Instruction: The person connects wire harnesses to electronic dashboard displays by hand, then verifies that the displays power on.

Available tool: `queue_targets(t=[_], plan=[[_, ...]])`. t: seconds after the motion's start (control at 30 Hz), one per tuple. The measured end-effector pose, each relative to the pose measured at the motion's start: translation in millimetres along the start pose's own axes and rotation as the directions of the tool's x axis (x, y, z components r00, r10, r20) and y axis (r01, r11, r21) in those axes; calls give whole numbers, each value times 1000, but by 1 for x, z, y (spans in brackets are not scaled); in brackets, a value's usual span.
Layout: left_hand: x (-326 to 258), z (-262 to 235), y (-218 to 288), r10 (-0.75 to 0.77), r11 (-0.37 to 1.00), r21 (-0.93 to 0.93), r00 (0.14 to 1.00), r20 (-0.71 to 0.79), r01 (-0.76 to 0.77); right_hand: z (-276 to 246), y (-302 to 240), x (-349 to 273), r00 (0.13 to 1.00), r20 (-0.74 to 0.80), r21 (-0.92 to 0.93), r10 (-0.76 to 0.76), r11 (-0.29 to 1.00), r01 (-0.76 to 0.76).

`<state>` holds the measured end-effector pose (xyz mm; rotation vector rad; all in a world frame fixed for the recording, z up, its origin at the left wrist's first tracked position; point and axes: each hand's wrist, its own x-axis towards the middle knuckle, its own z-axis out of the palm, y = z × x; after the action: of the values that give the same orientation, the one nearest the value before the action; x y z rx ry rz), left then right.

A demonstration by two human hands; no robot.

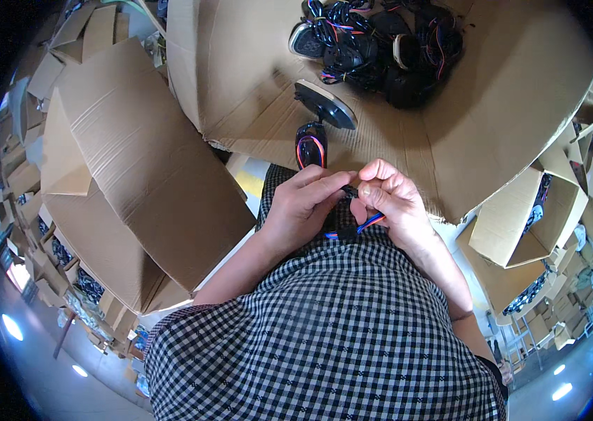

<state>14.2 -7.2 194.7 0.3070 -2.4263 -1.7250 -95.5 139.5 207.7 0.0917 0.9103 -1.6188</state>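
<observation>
My left hand (300, 209) and my right hand (396, 203) meet in front of my lap, with fingertips pinched close together. A short black piece of cable (350, 190) runs between them, and both hands grip it. Blue and red wires (371, 222) hang below my right palm, ending near a dark part by my left fingers. Just beyond my left hand is a coiled black cable with pink and orange wires (311, 146). Behind that lies a flat, dark oval part with a pale rim (326, 105), tilted on the cardboard. My fingers partly hide the cable.
Several black parts with bundled cables (381, 49) are heaped at the back on a large cardboard sheet (254, 84). A big cardboard box (135, 175) stands at my left. Smaller open boxes (521, 224) holding cables are at my right.
</observation>
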Motion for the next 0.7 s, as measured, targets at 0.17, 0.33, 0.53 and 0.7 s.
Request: queue_targets(t=[0.17, 0.33, 0.53, 0.7], plan=[[1, 3, -2, 15, 1000, 21, 1000, -15, -14, -3, 4, 3, 1000, -15, -6, 16, 1000, -16], [-4, 4, -6, 4, 997, 73, 1000, -28, -1, 4, 15, 5, 992, -44, -223, -122, 969, 109], [-1, 4, -2, 52, 995, 93, 997, -51, -47, 1, 3, 7, 991, -46, 114, 125, 986, -119], [-4, 5, 2, 4, 989, 150, 999, -33, 1, 16, 14, 7, 999, -44, -276, 28, 960, -39]])
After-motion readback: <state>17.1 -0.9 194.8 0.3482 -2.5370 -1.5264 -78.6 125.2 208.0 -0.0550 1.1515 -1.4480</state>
